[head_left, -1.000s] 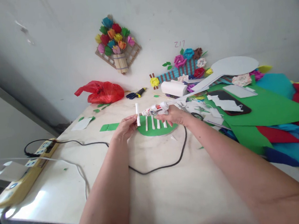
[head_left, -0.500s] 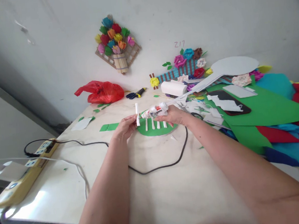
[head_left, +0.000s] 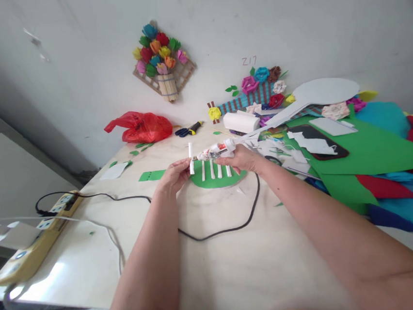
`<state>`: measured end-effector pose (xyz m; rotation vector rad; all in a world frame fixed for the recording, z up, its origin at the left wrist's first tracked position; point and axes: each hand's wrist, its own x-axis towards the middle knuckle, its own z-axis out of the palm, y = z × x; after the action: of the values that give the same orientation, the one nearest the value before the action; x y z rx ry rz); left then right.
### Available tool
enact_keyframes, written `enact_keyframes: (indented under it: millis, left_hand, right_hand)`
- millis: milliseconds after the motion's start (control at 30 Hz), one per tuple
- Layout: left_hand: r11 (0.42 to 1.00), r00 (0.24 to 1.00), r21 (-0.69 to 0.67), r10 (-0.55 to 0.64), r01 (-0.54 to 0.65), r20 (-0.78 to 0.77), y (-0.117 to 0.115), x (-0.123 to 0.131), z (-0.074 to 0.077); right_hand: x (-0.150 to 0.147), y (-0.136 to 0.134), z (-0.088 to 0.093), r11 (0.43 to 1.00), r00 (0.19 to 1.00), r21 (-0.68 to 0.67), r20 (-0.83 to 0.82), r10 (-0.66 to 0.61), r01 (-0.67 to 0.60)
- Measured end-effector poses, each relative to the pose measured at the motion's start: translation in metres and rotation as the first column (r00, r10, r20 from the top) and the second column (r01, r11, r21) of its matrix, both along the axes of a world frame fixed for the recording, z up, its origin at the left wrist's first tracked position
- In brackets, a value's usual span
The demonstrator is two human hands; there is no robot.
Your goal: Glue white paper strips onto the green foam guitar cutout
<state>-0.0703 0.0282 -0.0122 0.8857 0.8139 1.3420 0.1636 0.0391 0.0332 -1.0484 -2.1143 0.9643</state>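
Between the fingers of my left hand (head_left: pixel 175 175) a white paper strip (head_left: pixel 190 151) stands nearly upright. My right hand (head_left: pixel 242 159) is wrapped round a white glue gun (head_left: pixel 213 152), whose nozzle points left at the strip, touching it or very close. A black cord (head_left: pixel 232 230) curves over the table from below my right hand. Under both hands lies a green rounded piece of card (head_left: pixel 212 182), partly hidden, with several white strips (head_left: pixel 219 169) side by side on it. A small green card piece (head_left: pixel 151 175) lies left of it.
A yellow power strip (head_left: pixel 54 223) with cables lies at the left edge. Behind are a red plastic bag (head_left: pixel 145 126) and dark-handled pliers (head_left: pixel 188 129). Paper scraps, a dark phone-like slab (head_left: pixel 332 152) and coloured sheets (head_left: pixel 369 144) cover the right side.
The glue gun has shifted very slightly to the right along the strip's side; the left hand still holds the strip in nearly the same place. The whole view has moved a little.
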Motion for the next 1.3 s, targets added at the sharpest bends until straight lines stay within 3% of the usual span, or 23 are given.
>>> enact_keyframes:
  millis: [700,933,1300]
  left_hand:
    - [1.0,1.0,0.006,0.022,-0.022,0.022,-0.0006,0.0013,0.0018]
    - [1.0,0.999,0.018,0.021,-0.021,0.024,0.0001,-0.0008,0.0004]
    - [0.999,0.999,0.006,0.032,-0.032,0.013,-0.0011,0.0002,0.002]
  right_hand:
    - [-0.0016,0.0005,-0.0015,0.997,0.996,-0.048,0.056,0.062,-0.059]
    - [-0.001,0.0048,-0.0037,0.988,0.988,-0.063,0.067,0.143,-0.139]
    - [-0.0013,0.004,-0.0048,0.996,0.995,-0.025,0.029,0.091,-0.09]
